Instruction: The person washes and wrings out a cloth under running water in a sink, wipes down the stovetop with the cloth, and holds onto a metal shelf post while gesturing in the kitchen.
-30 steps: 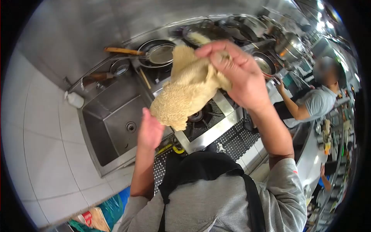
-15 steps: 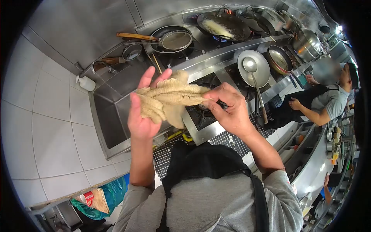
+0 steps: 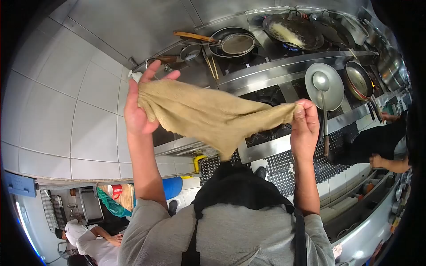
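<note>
A tan terry-like cloth [image 3: 208, 106] hangs stretched out between my two hands, with one corner drooping toward my apron. My left hand [image 3: 144, 106] supports the cloth's left end across the palm, and some of its fingers stick up apart. At the right end, my right hand [image 3: 305, 117] pinches a corner between thumb and fingers. The cloth covers part of the stove and the sink area behind it. Part of my left palm is hidden by the cloth.
Behind the cloth, a wok [image 3: 295, 35] with pale frying food sits over a blue flame. A strainer [image 3: 237, 44] rests on a black pan. A ladle [image 3: 321, 82] lies in a grey wok [image 3: 330, 73]. Another person [image 3: 377, 146] stands at the right; a further person [image 3: 88, 239] is at lower left.
The bunched cloth has been spread wide as my hands moved apart, the left one leftward and the right one rightward. The view has shifted, so the stove appears farther right.
</note>
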A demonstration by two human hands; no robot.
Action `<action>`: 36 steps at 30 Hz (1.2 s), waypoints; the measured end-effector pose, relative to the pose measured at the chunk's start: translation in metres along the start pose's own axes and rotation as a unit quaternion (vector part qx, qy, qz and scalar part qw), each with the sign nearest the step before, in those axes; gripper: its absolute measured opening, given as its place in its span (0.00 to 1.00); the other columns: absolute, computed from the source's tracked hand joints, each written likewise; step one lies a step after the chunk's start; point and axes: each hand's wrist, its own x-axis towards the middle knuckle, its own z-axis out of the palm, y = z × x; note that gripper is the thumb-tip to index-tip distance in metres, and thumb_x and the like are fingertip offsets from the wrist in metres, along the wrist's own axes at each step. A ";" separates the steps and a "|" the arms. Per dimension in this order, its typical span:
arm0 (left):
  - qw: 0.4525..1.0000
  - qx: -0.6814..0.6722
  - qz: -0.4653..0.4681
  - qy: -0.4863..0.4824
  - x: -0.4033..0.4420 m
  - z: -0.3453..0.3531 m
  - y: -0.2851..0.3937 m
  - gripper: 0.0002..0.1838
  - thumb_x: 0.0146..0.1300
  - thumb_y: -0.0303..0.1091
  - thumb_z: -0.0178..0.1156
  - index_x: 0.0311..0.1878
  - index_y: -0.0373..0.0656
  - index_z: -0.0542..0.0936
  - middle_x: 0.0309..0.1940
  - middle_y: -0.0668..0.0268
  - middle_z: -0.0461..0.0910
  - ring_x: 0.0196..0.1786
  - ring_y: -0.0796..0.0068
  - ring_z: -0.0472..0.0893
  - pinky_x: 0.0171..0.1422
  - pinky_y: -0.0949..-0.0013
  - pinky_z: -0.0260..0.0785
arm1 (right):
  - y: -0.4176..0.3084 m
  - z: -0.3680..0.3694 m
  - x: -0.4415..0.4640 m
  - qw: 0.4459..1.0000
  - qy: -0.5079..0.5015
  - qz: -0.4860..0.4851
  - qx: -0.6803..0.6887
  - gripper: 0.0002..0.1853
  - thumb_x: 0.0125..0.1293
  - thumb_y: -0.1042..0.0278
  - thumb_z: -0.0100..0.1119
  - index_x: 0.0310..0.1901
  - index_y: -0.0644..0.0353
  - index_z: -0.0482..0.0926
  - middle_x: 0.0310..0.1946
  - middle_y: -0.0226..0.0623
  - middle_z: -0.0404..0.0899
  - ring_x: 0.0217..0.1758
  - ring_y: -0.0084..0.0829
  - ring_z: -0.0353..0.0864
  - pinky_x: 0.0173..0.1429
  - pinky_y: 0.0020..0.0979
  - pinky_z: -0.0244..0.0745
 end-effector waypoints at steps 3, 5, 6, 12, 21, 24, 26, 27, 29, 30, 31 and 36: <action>1.000 -0.023 0.012 -0.003 -0.002 -0.007 0.009 0.38 0.83 0.61 0.34 0.82 0.40 0.55 0.74 0.38 0.68 0.73 0.43 0.73 0.77 0.43 0.67 | -0.004 -0.009 -0.004 0.999 0.016 0.020 0.042 0.06 0.83 0.67 0.51 0.53 0.58 0.74 0.43 0.29 0.79 0.45 0.21 0.81 0.49 0.29 0.82; 0.999 -0.027 0.025 0.003 -0.001 -0.014 0.013 0.38 0.83 0.60 0.34 0.82 0.40 0.55 0.74 0.38 0.68 0.73 0.42 0.73 0.77 0.43 0.67 | -0.008 -0.006 -0.005 0.997 0.019 0.032 0.062 0.07 0.83 0.66 0.51 0.54 0.58 0.74 0.44 0.30 0.79 0.45 0.23 0.83 0.46 0.31 0.85; 0.999 -0.028 0.035 0.010 -0.001 -0.017 0.015 0.37 0.83 0.59 0.34 0.82 0.40 0.55 0.74 0.39 0.67 0.73 0.41 0.73 0.77 0.42 0.67 | -0.010 -0.002 -0.005 0.997 0.018 0.042 0.066 0.07 0.83 0.67 0.50 0.54 0.58 0.74 0.43 0.30 0.80 0.45 0.26 0.85 0.45 0.33 0.87; 0.989 -0.123 0.005 -0.085 -0.001 -0.021 0.006 0.40 0.82 0.63 0.32 0.75 0.34 0.65 0.72 0.39 0.70 0.75 0.40 0.71 0.78 0.43 0.65 | 0.001 0.058 -0.006 0.989 -0.052 0.075 0.115 0.13 0.84 0.58 0.48 0.59 0.56 0.71 0.52 0.36 0.77 0.54 0.33 0.84 0.45 0.36 0.91; 0.924 0.367 -0.102 -0.024 -0.002 -0.204 -0.057 0.26 0.83 0.50 0.48 0.69 0.39 0.76 0.65 0.54 0.80 0.68 0.60 0.79 0.71 0.60 0.71 | 0.198 0.218 -0.016 0.859 -0.160 0.396 0.281 0.15 0.78 0.67 0.60 0.63 0.56 0.77 0.48 0.29 0.83 0.49 0.23 0.84 0.47 0.28 0.83; 0.957 0.243 -0.156 0.015 -0.017 -0.273 -0.062 0.27 0.83 0.50 0.49 0.72 0.40 0.73 0.67 0.57 0.79 0.70 0.63 0.77 0.71 0.61 0.70 | 0.232 0.245 0.004 0.842 -0.192 0.413 0.290 0.10 0.78 0.68 0.59 0.56 0.58 0.81 0.48 0.33 0.84 0.50 0.25 0.85 0.49 0.28 0.82; 0.962 -0.001 -0.271 0.012 -0.020 -0.307 -0.095 0.29 0.83 0.53 0.48 0.75 0.43 0.70 0.69 0.59 0.78 0.72 0.62 0.76 0.73 0.57 0.68 | 0.255 0.278 0.032 0.858 -0.207 0.427 0.195 0.11 0.78 0.65 0.59 0.56 0.59 0.81 0.47 0.35 0.85 0.51 0.28 0.86 0.52 0.32 0.83; 0.891 -0.002 -0.454 0.016 -0.036 -0.329 -0.150 0.28 0.84 0.54 0.44 0.74 0.45 0.72 0.69 0.58 0.77 0.71 0.60 0.75 0.73 0.54 0.68 | 0.266 0.290 0.030 0.863 -0.220 0.442 0.109 0.13 0.78 0.61 0.60 0.56 0.60 0.82 0.47 0.37 0.86 0.52 0.31 0.87 0.54 0.35 0.83; 0.823 0.348 -0.417 -0.167 -0.096 -0.397 -0.268 0.32 0.81 0.61 0.45 0.75 0.49 0.73 0.72 0.59 0.75 0.74 0.63 0.73 0.76 0.56 0.63 | 0.379 0.252 0.013 0.835 -0.332 0.314 -0.307 0.16 0.76 0.58 0.62 0.56 0.60 0.83 0.52 0.42 0.87 0.57 0.41 0.86 0.62 0.41 0.79; 0.823 0.340 -0.421 -0.170 -0.087 -0.407 -0.258 0.32 0.81 0.61 0.45 0.75 0.49 0.73 0.72 0.59 0.75 0.74 0.63 0.73 0.76 0.56 0.63 | 0.387 0.243 0.004 0.662 -0.447 0.234 -0.554 0.19 0.72 0.57 0.65 0.58 0.59 0.83 0.55 0.45 0.86 0.60 0.48 0.83 0.66 0.44 0.76; 0.874 0.221 -0.432 -0.030 -0.071 -0.417 -0.236 0.32 0.81 0.61 0.43 0.74 0.48 0.73 0.70 0.59 0.76 0.72 0.62 0.73 0.76 0.55 0.63 | 0.387 0.235 -0.002 0.656 -0.446 0.250 -0.555 0.19 0.72 0.57 0.65 0.58 0.59 0.83 0.55 0.45 0.86 0.60 0.48 0.83 0.66 0.44 0.76; 0.868 0.122 -0.458 0.149 -0.055 -0.491 -0.219 0.37 0.77 0.66 0.48 0.75 0.47 0.72 0.71 0.59 0.73 0.72 0.60 0.71 0.77 0.52 0.59 | 0.323 0.232 -0.027 0.813 -0.299 0.165 -0.471 0.12 0.70 0.68 0.66 0.52 0.61 0.86 0.50 0.48 0.87 0.51 0.46 0.87 0.55 0.41 0.82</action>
